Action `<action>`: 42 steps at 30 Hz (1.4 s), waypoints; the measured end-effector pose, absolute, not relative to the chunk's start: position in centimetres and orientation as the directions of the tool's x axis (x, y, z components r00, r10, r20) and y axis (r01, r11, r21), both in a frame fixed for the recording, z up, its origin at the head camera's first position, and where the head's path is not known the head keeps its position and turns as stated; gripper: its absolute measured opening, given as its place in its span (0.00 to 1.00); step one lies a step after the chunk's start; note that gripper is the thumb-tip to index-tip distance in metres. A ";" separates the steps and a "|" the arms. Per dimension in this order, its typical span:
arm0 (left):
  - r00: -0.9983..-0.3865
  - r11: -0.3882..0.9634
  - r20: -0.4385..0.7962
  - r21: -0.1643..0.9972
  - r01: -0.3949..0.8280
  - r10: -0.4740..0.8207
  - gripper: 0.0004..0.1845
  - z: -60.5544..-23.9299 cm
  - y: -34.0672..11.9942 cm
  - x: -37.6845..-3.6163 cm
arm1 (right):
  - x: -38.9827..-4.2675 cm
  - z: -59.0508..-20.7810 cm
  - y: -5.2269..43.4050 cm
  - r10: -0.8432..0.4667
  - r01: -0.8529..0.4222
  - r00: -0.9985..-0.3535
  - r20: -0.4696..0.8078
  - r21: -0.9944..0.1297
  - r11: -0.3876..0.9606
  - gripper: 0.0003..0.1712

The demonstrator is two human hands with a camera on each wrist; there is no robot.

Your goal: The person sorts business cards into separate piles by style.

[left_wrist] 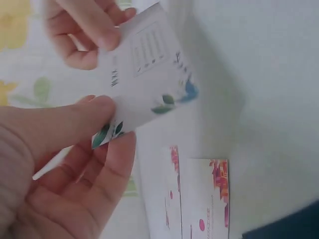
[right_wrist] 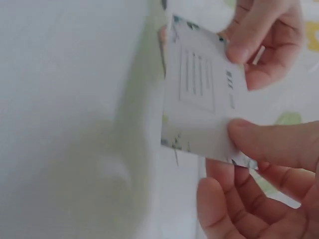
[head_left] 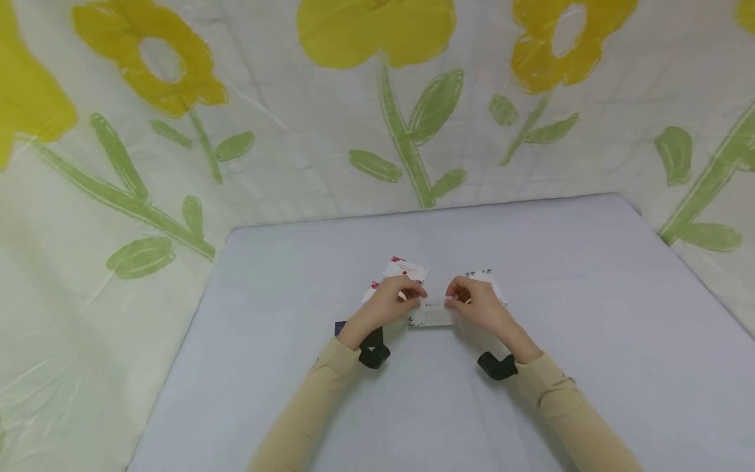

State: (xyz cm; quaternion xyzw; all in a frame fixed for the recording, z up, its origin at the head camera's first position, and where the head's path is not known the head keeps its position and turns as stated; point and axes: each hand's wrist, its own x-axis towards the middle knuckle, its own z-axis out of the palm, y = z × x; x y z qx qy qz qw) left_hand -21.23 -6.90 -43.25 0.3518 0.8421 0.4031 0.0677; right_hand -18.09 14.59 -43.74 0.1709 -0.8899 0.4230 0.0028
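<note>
I count one white rectangular paper card with blue-green leaf print (head_left: pixel 432 316), held above or on the middle of the tabletop (head_left: pixel 436 406); I can't tell whether its near edge touches. Two white cards with red flower print lie to the left, one farther (head_left: pixel 407 269) and one nearer (head_left: pixel 369 292). One white card with grey leaf print (head_left: pixel 489 278) lies to the right, partly hidden, and one dark blue flat piece (head_left: pixel 339 327) shows at the left wrist.

I have two hands, in beige sleeves, reaching in from the near side and converging. The left hand (head_left: pixel 388 303) pinches the held card near its far left corner, thumb on the printed face, other fingers curled behind. The right hand (head_left: pixel 482 305) mirrors it at the far right corner, fingers gripping likewise.
</note>
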 end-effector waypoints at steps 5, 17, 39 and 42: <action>-0.748 0.413 0.117 0.772 0.483 0.654 0.06 -43.3 -8.0 -19.7 | -17.8 -43.6 14.6 -0.355 -0.236 -0.934 0.019 -0.780 0.580 0.06; -0.809 0.570 0.039 0.691 0.446 0.586 0.08 -45.5 -7.5 -18.0 | -17.1 -44.8 12.8 -0.347 -0.263 -0.938 -0.008 -0.637 0.725 0.09; -0.794 0.666 0.074 0.501 0.552 0.603 0.09 -45.1 -6.4 -17.0 | -16.8 -44.8 12.2 -0.377 -0.392 -0.920 0.110 -0.335 0.857 0.13; -0.792 0.675 0.065 0.483 0.558 0.607 0.09 -44.9 -6.1 -16.9 | -17.1 -45.0 12.8 -0.436 -0.470 -0.883 0.176 -0.320 0.822 0.11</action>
